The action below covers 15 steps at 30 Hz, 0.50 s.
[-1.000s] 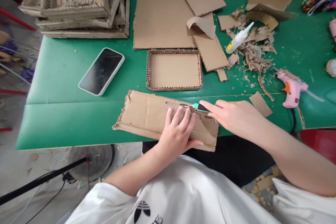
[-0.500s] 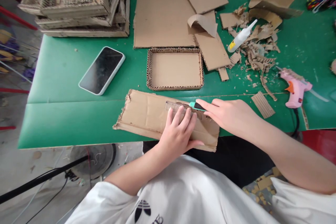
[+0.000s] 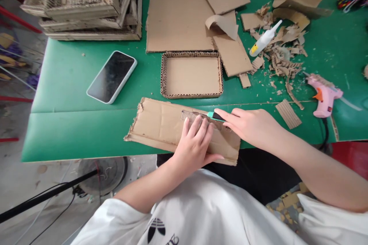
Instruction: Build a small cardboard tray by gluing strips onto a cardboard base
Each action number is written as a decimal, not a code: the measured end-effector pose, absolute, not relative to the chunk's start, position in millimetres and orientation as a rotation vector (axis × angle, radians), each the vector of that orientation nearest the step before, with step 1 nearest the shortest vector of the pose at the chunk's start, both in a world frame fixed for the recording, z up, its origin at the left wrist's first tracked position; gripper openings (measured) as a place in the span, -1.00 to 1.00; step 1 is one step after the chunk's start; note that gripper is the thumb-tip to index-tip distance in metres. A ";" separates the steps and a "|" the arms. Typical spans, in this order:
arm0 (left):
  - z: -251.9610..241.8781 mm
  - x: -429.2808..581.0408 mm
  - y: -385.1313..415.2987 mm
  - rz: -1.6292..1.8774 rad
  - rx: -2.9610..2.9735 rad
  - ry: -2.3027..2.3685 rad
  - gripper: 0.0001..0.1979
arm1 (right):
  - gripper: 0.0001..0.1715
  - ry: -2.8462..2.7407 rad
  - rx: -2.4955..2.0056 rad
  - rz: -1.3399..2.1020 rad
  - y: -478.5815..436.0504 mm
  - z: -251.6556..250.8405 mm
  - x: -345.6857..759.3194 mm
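My left hand (image 3: 194, 141) lies with its fingers spread over a brown cardboard piece (image 3: 159, 120) near the table's front edge. Its fingertips press on a clear ruler (image 3: 188, 115), most of which the hand covers. In my right hand (image 3: 250, 123) is a utility knife (image 3: 214, 115) with a green and black handle. The knife's blade points left and lies along the far edge of the ruler, against the cardboard. Just beyond sits a shallow cardboard tray (image 3: 192, 95) with corrugated walls.
A phone (image 3: 112, 76) lies at left, below stacked cardboard frames (image 3: 83, 13). Cardboard sheets (image 3: 175, 15) rest at the back. To the right are a glue bottle (image 3: 265, 39), torn scraps (image 3: 284, 57) and a pink glue gun (image 3: 324, 93) with a cord.
My left fingers have drawn very slightly closer together on the ruler. Otherwise the hands, knife and cardboard look nearly the same.
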<state>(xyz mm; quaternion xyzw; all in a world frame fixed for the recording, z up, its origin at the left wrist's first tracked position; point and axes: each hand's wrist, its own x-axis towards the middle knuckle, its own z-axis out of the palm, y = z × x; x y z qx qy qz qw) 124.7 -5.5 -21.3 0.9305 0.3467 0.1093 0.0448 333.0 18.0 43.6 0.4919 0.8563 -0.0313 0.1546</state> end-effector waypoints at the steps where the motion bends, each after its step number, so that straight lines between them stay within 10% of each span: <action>1: -21.1 124.6 -5.4 0.336 2.839 1.059 -0.12 | -0.45 2.454 1.412 -0.081 17.3 42.7 333.1; 15: -21.0 125.1 -5.0 0.367 2.810 1.060 -0.19 | -0.42 2.432 1.384 -0.058 11.7 44.4 336.8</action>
